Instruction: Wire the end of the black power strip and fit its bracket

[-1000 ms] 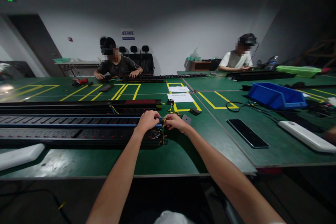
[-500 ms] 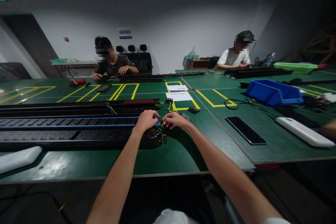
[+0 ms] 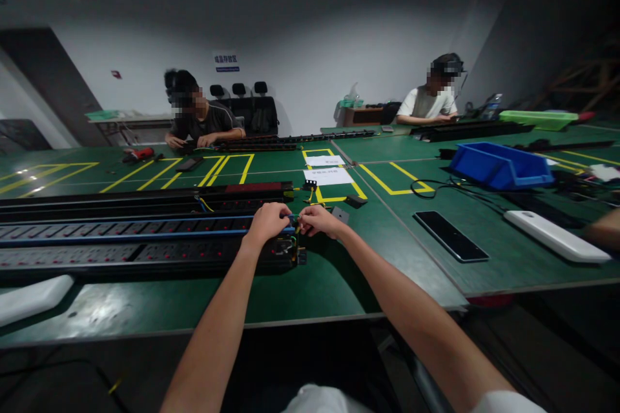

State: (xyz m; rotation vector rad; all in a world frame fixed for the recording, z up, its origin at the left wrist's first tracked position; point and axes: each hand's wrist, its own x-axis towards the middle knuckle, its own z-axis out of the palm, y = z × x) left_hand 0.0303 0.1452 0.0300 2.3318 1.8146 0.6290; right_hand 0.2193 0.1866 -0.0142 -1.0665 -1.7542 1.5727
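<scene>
Long black socket strips lie side by side on the green table. My left hand [image 3: 269,221] rests over the right end of the blue-edged strip [image 3: 227,224], its fingers closed on that end. Just right of it, my right hand [image 3: 320,221] pinches at the small wires coming out of the strip's end; the exact piece between the fingertips is too small to make out. Nearer me lies another socket strip [image 3: 184,254], with wires and a small black part [image 3: 301,256] at its right end. Behind my hands is a black strip with a dark red section [image 3: 256,191].
On the right are a phone [image 3: 450,237], a white power bank [image 3: 555,235], a blue bin [image 3: 501,166] and black cables. A white object [image 3: 36,300] lies at the left front. Paper sheets [image 3: 329,176] lie beyond my hands. Two people sit across the table.
The whole view has shifted slightly. Both hands stay at the strip's end, the right fingers a little differently bent. The person at the back left has lowered a hand toward the table.
</scene>
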